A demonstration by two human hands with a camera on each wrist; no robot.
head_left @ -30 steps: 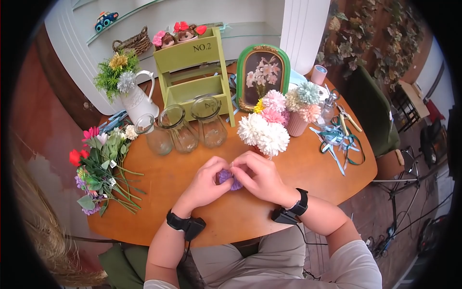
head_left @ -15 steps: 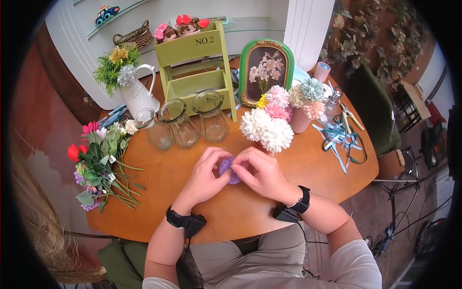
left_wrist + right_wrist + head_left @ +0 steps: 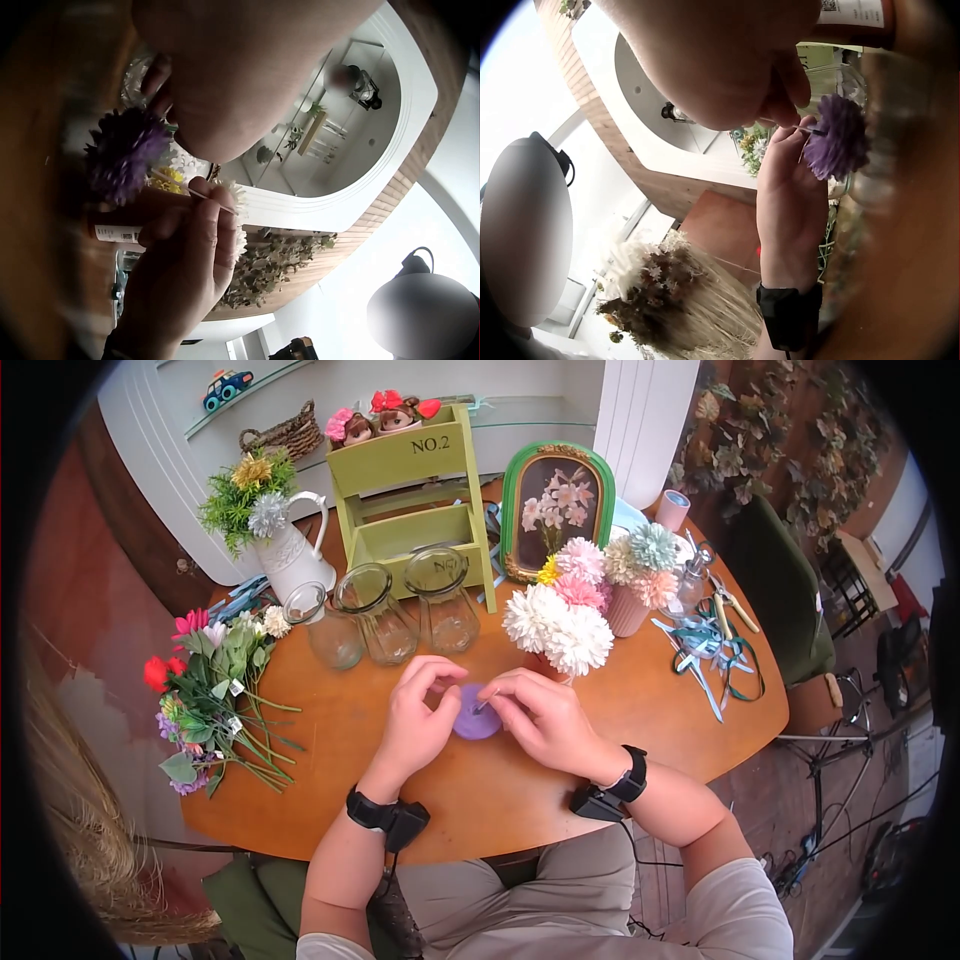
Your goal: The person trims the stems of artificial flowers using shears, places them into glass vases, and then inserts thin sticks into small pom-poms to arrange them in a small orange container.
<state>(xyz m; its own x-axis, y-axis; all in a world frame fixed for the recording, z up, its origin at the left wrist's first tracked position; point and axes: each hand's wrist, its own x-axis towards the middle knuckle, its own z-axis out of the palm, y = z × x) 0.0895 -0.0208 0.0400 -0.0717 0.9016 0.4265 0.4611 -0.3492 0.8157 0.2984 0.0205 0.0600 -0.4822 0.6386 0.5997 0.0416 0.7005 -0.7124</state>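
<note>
A purple artificial pompom flower (image 3: 476, 722) is held head-down just above the wooden table (image 3: 340, 760), between my two hands. My right hand (image 3: 545, 722) pinches its thin pale stem (image 3: 182, 186) between thumb and fingertips. To the left, my left hand (image 3: 418, 718) stays beside the bloom with loosely curved fingers and nothing gripped. The ruffled petals (image 3: 838, 139) face the tabletop in the right wrist view, and the stem points back toward the right hand's fingers. White pompom flowers (image 3: 555, 628) stand just beyond the right hand.
Clear glass vases (image 3: 375, 615) stand in a row beyond the left hand. Loose artificial flowers (image 3: 225, 700) lie at left. A green stand (image 3: 400, 465), framed flower picture (image 3: 555, 510) and white pitcher (image 3: 297, 565) line the back. Blue ribbons (image 3: 705, 645) and pliers (image 3: 725, 610) lie at right.
My left fingers have come away from the purple flower and moved slightly left. The flower has turned, its round underside now facing up, with the stem still in my right hand.
</note>
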